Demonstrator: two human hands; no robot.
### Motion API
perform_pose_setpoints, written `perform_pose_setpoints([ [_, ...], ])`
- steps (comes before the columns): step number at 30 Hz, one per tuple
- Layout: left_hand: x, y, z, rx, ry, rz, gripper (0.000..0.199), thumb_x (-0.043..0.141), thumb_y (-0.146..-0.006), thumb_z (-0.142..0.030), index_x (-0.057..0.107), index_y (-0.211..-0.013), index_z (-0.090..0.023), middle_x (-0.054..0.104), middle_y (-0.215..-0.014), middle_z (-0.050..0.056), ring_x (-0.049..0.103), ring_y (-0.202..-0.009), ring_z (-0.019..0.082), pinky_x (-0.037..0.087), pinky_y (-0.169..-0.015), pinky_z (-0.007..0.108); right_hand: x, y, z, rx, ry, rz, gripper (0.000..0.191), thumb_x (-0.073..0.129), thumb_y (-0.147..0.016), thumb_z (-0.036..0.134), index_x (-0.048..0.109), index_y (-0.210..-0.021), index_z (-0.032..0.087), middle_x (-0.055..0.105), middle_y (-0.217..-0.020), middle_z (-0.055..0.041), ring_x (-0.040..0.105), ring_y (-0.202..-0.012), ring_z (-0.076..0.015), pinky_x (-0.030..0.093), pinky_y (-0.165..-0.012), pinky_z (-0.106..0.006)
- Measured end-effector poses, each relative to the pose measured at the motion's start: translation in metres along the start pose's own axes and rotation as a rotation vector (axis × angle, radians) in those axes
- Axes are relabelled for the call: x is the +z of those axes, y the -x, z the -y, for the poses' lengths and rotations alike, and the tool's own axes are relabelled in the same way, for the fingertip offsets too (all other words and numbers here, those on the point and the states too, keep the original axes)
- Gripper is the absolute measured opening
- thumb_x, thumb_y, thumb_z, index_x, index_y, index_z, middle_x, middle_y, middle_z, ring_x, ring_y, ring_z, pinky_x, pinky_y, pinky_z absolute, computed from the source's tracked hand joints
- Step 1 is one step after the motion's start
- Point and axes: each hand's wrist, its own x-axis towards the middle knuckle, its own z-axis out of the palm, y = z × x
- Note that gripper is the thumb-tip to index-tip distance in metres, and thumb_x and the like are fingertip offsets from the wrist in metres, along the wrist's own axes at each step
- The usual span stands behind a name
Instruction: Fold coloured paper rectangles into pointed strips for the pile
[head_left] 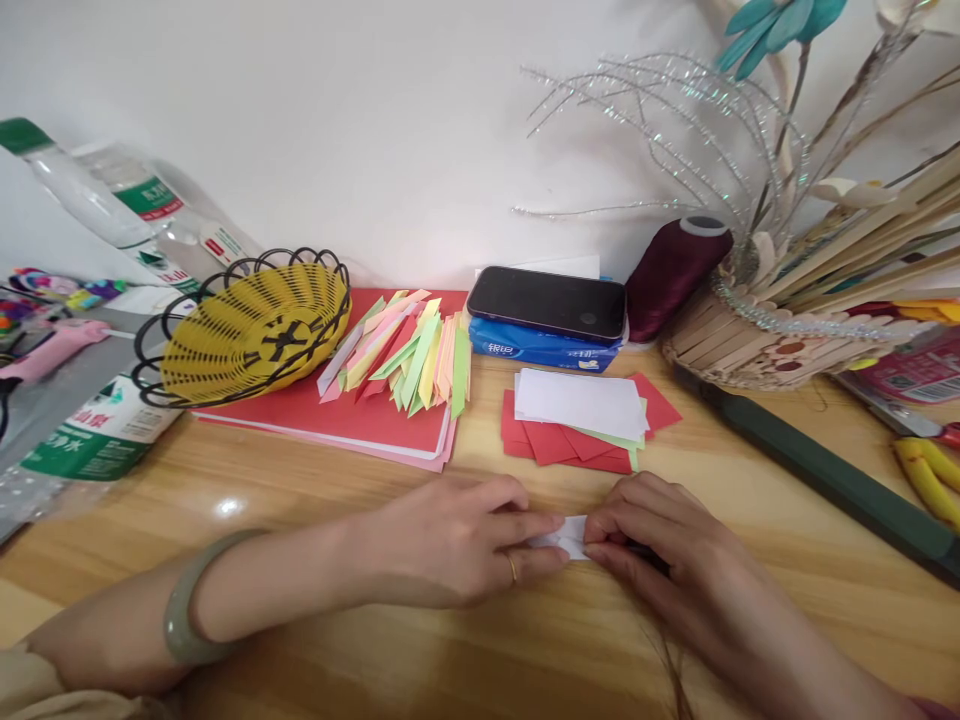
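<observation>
A small piece of white paper (576, 538) lies on the wooden table between my two hands. From the left, my left hand (480, 540) presses its fingertips onto the paper, fingers stretched and slightly apart. My right hand (660, 540) pinches the paper's right end between thumb and curled fingers; a dark, thin object shows partly under that hand. Just beyond are stacked white slips (577, 400) on red paper pieces (525, 438), with a bit of green between. Folded coloured strips (420, 350) lie on red sheets (300, 425) further left.
A yellow basket (255, 330) and plastic bottles (97, 430) are at the left. A phone (547, 300) rests on a blue packet (510, 341), beside a maroon thread spool (675, 270). A dark green bar (832, 470) and yellow-handled scissors (926, 475) are right.
</observation>
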Motion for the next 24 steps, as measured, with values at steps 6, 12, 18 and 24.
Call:
perform_pose_setpoints([
  [6, 0.002, 0.000, -0.001, -0.010, -0.002, 0.007, 0.028, 0.037, -0.096, -0.014, 0.056, -0.117, -0.012, 0.062, -0.118, 0.003, 0.052, -0.091, 0.017, 0.053, -0.073, 0.029, 0.001, 0.001, -0.003, -0.009, -0.006, 0.011, 0.014, 0.047, -0.091, 0.019, 0.051, -0.078, 0.021, 0.053, -0.075, -0.0015, 0.047, -0.073, -0.0163, 0.038, -0.064, -0.032],
  [12, 0.004, 0.001, -0.004, -0.005, -0.037, 0.008, 0.026, 0.038, -0.096, -0.015, 0.058, -0.113, -0.013, 0.062, -0.117, 0.003, 0.054, -0.087, 0.018, 0.054, -0.067, 0.030, 0.001, 0.000, -0.001, 0.011, -0.004, 0.005, 0.015, 0.047, -0.091, 0.021, 0.051, -0.077, 0.021, 0.054, -0.076, -0.0020, 0.049, -0.073, -0.0166, 0.039, -0.065, -0.032],
  [18, 0.003, 0.000, -0.008, -0.011, -0.081, -0.012, 0.030, 0.034, -0.096, -0.014, 0.060, -0.110, -0.012, 0.064, -0.115, 0.003, 0.055, -0.086, 0.018, 0.054, -0.066, 0.030, 0.002, -0.002, 0.004, 0.030, 0.032, -0.060, 0.016, 0.046, -0.091, 0.019, 0.051, -0.076, 0.022, 0.055, -0.073, -0.0015, 0.050, -0.070, -0.0162, 0.041, -0.063, -0.032],
  [24, 0.005, 0.000, -0.009, 0.014, -0.129, 0.019, 0.032, 0.034, -0.096, -0.014, 0.058, -0.114, -0.007, 0.064, -0.115, 0.006, 0.056, -0.089, 0.018, 0.051, -0.075, 0.029, -0.004, 0.009, 0.002, 0.008, 0.075, -0.148, 0.004, 0.051, -0.088, 0.021, 0.053, -0.091, 0.023, 0.060, -0.083, -0.0024, 0.055, -0.077, -0.0175, 0.045, -0.068, -0.033],
])
